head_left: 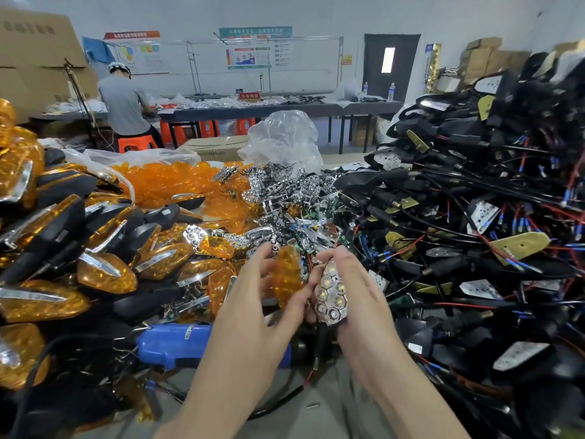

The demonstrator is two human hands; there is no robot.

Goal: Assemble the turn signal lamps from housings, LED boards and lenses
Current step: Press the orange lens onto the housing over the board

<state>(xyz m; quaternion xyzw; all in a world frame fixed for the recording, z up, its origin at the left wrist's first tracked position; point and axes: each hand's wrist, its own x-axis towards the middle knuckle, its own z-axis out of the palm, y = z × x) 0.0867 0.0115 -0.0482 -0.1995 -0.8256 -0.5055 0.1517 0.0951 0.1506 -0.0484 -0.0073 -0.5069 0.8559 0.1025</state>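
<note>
Left hand [253,299]: fingers [267,253] spread and lightly bent, pinching an amber lens [286,275] between fingertips and thumb; lens upright and motion-blurred, so the exact grip is hard to read.

Right hand [361,293]: fingers [330,256] curled over the top of a chrome LED reflector [330,294], palm closed round its right side; honeycomb face with its LEDs turned toward the camera; the unit sits just right of the lens, nearly touching the left thumb; a red wire [309,377] trails down below it.

Left of the fingers: heap of assembled lamps [101,274], amber lenses with silver trim on black bodies, reaching to the frame edge.

Beyond the fingers, to the left: mound of loose amber lenses [177,185]; directly beyond: pile of chrome reflectors [285,201], with a crumpled clear plastic bag [285,137] standing behind it.

Right of the fingers: large tangle of black housings [474,191] with black, red and blue leads and pale LED boards [482,215] among them.

Nearer the person than the fingers, lower left: blue-bodied tool [172,343] lying on its side on the surface [319,416], partly under the left forearm.

Far beyond: a person in a grey shirt [123,103] seated on an orange stool [136,144], back to the camera, at a long dark table [253,110].
</note>
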